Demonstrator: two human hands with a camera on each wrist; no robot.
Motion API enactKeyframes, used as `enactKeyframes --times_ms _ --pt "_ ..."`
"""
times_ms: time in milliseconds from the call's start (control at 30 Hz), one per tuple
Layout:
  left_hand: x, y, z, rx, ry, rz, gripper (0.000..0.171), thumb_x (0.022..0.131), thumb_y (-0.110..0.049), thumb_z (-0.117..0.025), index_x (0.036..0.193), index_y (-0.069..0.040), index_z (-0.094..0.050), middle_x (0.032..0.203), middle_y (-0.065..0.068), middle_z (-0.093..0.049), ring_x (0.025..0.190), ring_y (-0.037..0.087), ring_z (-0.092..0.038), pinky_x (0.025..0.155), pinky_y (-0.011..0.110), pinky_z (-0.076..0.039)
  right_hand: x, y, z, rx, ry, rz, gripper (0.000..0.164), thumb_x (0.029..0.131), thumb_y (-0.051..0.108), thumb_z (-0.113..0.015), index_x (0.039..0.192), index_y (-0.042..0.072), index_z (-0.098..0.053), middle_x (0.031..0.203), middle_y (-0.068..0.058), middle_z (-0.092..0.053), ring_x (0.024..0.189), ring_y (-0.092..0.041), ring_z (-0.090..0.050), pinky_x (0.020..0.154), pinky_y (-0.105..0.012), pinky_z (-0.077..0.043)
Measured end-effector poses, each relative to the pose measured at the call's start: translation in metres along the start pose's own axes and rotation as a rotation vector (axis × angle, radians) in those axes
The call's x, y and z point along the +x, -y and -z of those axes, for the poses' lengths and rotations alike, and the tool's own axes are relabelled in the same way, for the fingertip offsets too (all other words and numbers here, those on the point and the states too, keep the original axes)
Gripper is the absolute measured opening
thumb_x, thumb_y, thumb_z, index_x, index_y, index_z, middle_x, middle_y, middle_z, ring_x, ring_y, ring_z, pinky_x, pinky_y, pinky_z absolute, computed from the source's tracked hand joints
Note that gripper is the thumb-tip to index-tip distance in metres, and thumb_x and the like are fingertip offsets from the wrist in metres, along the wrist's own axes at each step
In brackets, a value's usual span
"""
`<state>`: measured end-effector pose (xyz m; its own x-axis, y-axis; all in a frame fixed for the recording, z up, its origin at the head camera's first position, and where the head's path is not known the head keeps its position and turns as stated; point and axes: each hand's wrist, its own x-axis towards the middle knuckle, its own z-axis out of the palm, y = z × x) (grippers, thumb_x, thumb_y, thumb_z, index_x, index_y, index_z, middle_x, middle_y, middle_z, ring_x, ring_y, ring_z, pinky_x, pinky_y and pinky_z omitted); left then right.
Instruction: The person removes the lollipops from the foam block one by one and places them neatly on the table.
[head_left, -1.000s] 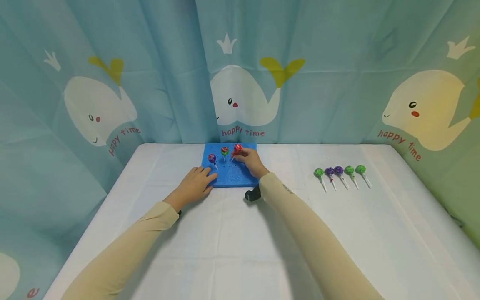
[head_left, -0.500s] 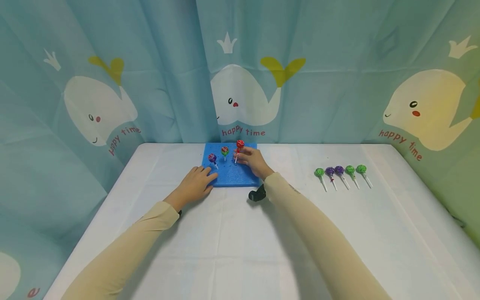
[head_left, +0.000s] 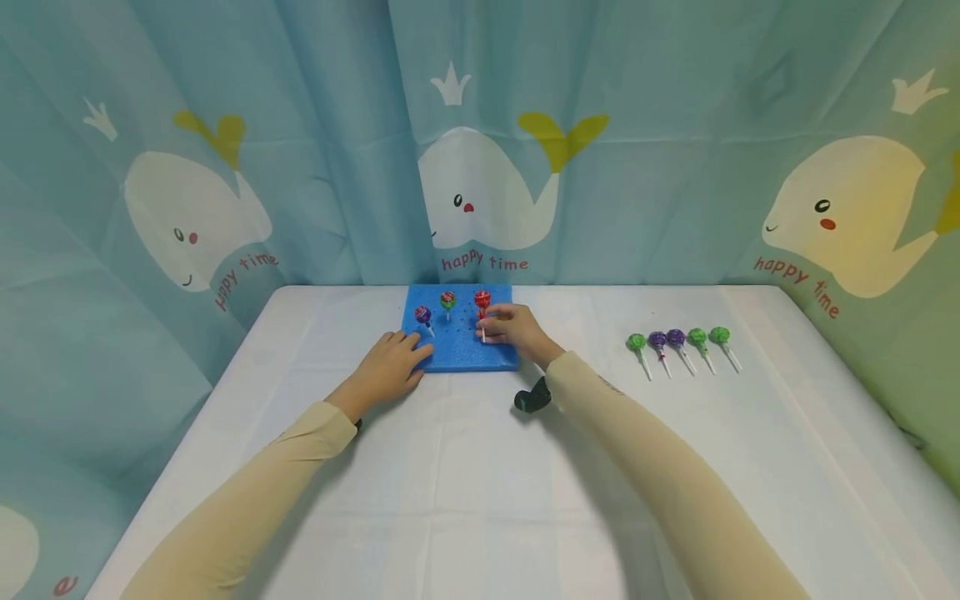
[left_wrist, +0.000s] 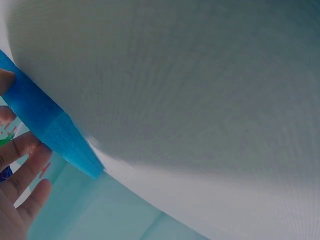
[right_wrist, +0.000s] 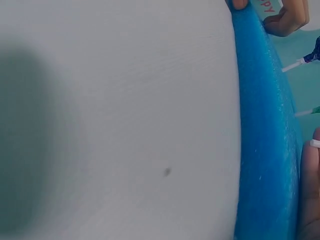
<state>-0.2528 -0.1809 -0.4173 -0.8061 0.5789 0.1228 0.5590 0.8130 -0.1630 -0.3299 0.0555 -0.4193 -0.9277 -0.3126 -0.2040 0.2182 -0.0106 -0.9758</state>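
The pale teal curtain [head_left: 337, 125] behind the worktop [head_left: 420, 500] carries red lettering [head_left: 484, 261] that reads "happy time" under each of three whales, with a lone "e" low at the left edge; my right wrist view catches only "PPY" of it. Small print on my right sleeve [head_left: 660, 467] is too tiny to read. My right arm reaches forward and inward, and at its end my right hand [head_left: 523, 333] is turned sideways, fingers [head_left: 495, 325] closed in a pinch on a red-wrapped lollipop [head_left: 482, 298], which stands nearly upright, head up, over the right part of a blue foam board [head_left: 468, 358]; I cannot tell whether its stick's tip is in the foam. My left arm stretches forward from the other side, and my left hand [head_left: 385, 371] rests palm down at the board's near left corner, fingers loosely spread, touching its edge and gripping nothing. Left of the red one, a purple-and-red lollipop [head_left: 423, 316] leans and a green-and-red lollipop [head_left: 447, 301] stands upright in the foam. Well apart to the right, five lollipops [head_left: 677, 337] lie in a row: green, purple, purple, green, green.
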Motion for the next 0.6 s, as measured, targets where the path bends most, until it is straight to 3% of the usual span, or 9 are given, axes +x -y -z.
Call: enactKeyframes --times_ms 200,600 --pt "0.0 0.001 -0.002 -0.003 -0.009 0.0 0.035 0.088 -0.026 -0.064 0.119 -0.011 -0.057 0.114 0.015 -0.058 0.1 0.032 -0.055 0.092 0.048 -0.045 -0.01 -0.002 0.007 -0.026 0.028 -0.003 0.025 0.092 -0.002 -0.053 0.115 -0.009 -0.053 0.092 -0.01 -0.068 0.069 -0.01 -0.068 0.066 -0.026 -0.057" --pt "-0.001 0.001 -0.001 -0.022 -0.037 -0.007 0.031 0.087 -0.022 -0.064 0.115 -0.011 -0.057 0.108 0.014 -0.058 0.096 0.031 -0.055 0.09 0.047 -0.045 -0.039 0.002 0.023 -0.09 0.085 0.061 0.03 0.09 -0.003 -0.055 0.117 -0.016 -0.05 0.088 -0.005 -0.069 0.072 -0.011 -0.068 0.074 -0.035 -0.057"
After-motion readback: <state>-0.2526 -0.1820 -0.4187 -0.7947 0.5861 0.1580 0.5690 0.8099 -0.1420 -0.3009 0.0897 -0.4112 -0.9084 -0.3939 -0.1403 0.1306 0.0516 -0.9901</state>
